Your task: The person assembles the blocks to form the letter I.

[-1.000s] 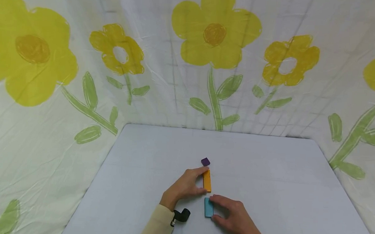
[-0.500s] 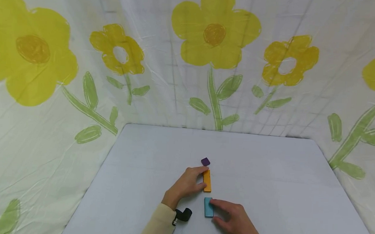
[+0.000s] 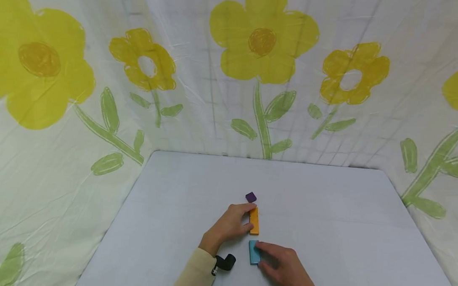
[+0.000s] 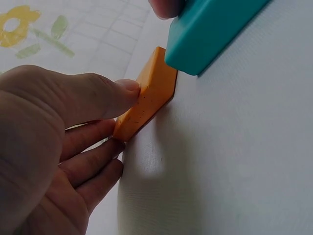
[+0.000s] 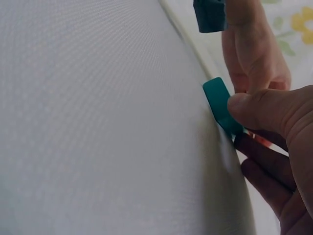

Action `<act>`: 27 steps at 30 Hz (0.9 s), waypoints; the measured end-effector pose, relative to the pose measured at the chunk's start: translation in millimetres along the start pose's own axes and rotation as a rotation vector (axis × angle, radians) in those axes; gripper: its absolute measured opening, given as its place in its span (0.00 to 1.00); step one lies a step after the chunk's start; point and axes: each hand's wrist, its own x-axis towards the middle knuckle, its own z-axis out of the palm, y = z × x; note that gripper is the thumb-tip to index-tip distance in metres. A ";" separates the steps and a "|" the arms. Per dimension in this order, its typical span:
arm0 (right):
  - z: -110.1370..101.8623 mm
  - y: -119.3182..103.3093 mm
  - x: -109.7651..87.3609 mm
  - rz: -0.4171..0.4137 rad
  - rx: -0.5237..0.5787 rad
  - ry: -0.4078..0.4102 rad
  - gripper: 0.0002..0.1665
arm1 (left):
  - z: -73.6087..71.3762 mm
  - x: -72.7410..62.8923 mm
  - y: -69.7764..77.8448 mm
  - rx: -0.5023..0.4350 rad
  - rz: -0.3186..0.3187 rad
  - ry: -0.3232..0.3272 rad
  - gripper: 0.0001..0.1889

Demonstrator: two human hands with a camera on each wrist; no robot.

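My left hand (image 3: 229, 224) pinches a flat orange block (image 3: 254, 223), thumb on its near left part and index finger at its far end. In the left wrist view, the thumb lies on one face of the orange block (image 4: 151, 93), with other fingers at its lower end. Closer to me, my right hand (image 3: 286, 265) holds a shorter teal block (image 3: 253, 256) between thumb and fingers at its right side. The right wrist view shows the thumb pressed on the teal block (image 5: 216, 99). A small gap separates the two blocks, roughly in line.
A small purple block (image 3: 251, 197) lies just beyond the orange block's far end, turned cornerwise. The white table (image 3: 325, 205) ends at a flower-printed curtain (image 3: 192, 116) behind. A black wrist device (image 3: 226, 262) sits on my left wrist.
My left thumb has shifted from the orange block's near end up onto its left part. The orange block has moved slightly right, and the teal one slightly left and away from me.
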 end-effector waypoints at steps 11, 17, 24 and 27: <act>0.9 0.2 2.8 0.006 -0.012 0.023 0.27 | -1.6 0.5 -0.3 0.001 0.009 0.013 0.30; 2.2 -0.5 4.4 0.002 -0.022 0.036 0.26 | -1.8 -0.6 0.0 -0.009 0.007 0.019 0.30; 3.0 -0.3 5.2 0.003 -0.033 0.051 0.27 | -1.4 -0.6 0.0 -0.013 0.003 0.018 0.30; 3.3 0.0 5.9 0.008 -0.030 0.058 0.27 | -1.6 -0.9 0.0 -0.016 -0.001 0.017 0.30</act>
